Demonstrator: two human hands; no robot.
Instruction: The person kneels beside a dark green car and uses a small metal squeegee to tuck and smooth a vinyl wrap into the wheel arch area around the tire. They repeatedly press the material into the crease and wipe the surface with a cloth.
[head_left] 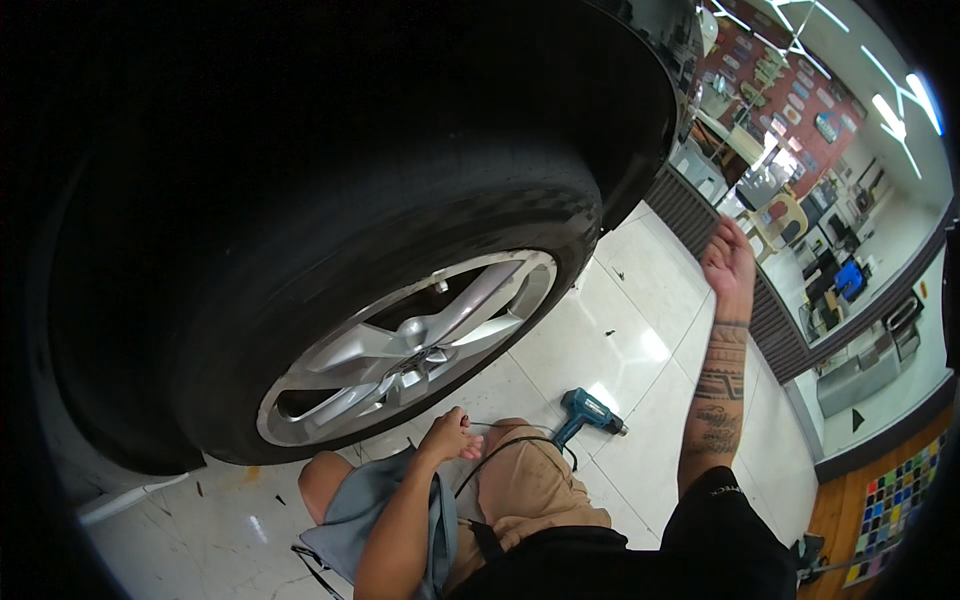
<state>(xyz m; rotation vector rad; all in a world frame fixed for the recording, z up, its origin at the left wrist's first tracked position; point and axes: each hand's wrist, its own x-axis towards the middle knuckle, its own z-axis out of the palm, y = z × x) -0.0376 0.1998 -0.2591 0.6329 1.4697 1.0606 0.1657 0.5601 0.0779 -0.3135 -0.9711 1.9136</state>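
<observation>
My right hand (728,262) is raised on the right, fingers curled in; whatever it may hold is too small to make out. Low over my knees, my left hand (452,438) is also closed, and its contents, if any, do not show. Just beyond it stands a car wheel with a silver spoked rim (415,345) and a black tyre (370,240), under a dark wheel arch (400,80). A blue-green heat gun (590,412) lies on the tiles right of my knee. Its black cord (490,458) runs across my leg near my left hand.
Grey-blue cloth (385,515) drapes over my lap. Small dark scraps (610,332) dot the white tiled floor (640,270). A dark slatted strip (685,212) borders the room at right, where a pale chair (780,222) stands. A board of colour swatches (895,510) is at lower right.
</observation>
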